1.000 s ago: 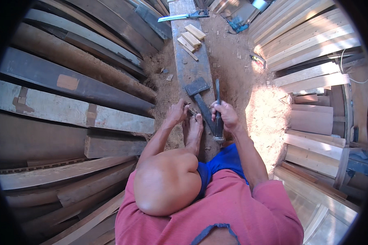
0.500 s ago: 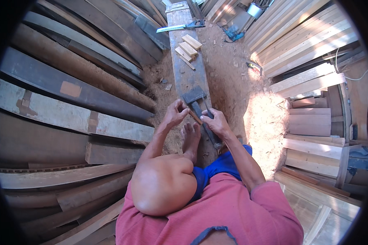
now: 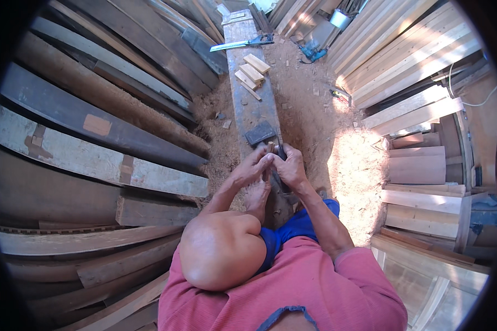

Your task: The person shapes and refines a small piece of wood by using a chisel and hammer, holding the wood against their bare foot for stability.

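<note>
My left hand [image 3: 253, 168] is closed with its fingertips pinching a small strip of wood [image 3: 270, 147], its end sticking up above the fingers. Right beside it, my right hand [image 3: 290, 170] grips a slim dark-handled tool [image 3: 281, 150] with a thin blade pointing away from me; I cannot tell whether it is a knife or a chisel. The two hands meet at the thumbs. Just beyond them a dark rectangular block [image 3: 260, 133] lies on the long narrow bench plank [image 3: 253, 113]. A dark bar below it is mostly hidden by my hands.
Several short pale wood pieces [image 3: 253, 70] lie farther up the plank, and a handsaw [image 3: 241, 43] rests across its far end. Pliers [image 3: 340, 97] and a teal power tool [image 3: 313, 53] lie on the sawdust-covered floor. Stacked boards [image 3: 94, 124] line the left; timber [image 3: 417, 165] lines the right.
My left hand has moved right and up against my right hand. The wood strip, earlier slanting between the hands, now stands more upright. My right hand has shifted slightly left.
</note>
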`<state>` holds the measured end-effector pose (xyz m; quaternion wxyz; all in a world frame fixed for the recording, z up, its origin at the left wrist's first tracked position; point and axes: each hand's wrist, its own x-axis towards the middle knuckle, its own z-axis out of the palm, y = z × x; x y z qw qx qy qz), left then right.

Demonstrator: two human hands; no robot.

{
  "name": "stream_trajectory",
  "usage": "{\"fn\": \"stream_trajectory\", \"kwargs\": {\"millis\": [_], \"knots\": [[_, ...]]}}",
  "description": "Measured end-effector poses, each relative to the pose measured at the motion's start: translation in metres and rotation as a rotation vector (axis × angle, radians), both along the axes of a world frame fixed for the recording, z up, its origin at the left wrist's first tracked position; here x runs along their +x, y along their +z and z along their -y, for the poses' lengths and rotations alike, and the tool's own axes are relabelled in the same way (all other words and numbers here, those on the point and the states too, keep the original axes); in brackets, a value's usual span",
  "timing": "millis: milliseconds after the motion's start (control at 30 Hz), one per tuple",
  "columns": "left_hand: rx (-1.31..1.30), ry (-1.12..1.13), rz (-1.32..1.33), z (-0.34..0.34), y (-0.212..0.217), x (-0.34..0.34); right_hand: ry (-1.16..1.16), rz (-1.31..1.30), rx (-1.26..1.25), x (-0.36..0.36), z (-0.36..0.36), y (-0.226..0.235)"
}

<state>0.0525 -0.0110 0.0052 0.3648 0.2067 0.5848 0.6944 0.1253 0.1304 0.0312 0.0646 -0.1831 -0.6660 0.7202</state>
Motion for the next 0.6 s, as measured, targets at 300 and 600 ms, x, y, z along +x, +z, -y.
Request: {"fn": "stream_trajectory", "kwargs": {"millis": [300,600], "knots": [[-0.011,-0.115,0.181,0.000,-0.006,0.016,-0.083,-0.038,-0.030,0.009,-0.014,0.014],[0.026,0.273,0.429,-0.007,-0.012,0.009,-0.226,-0.123,-0.046,0.012,-0.006,0.004]]}}
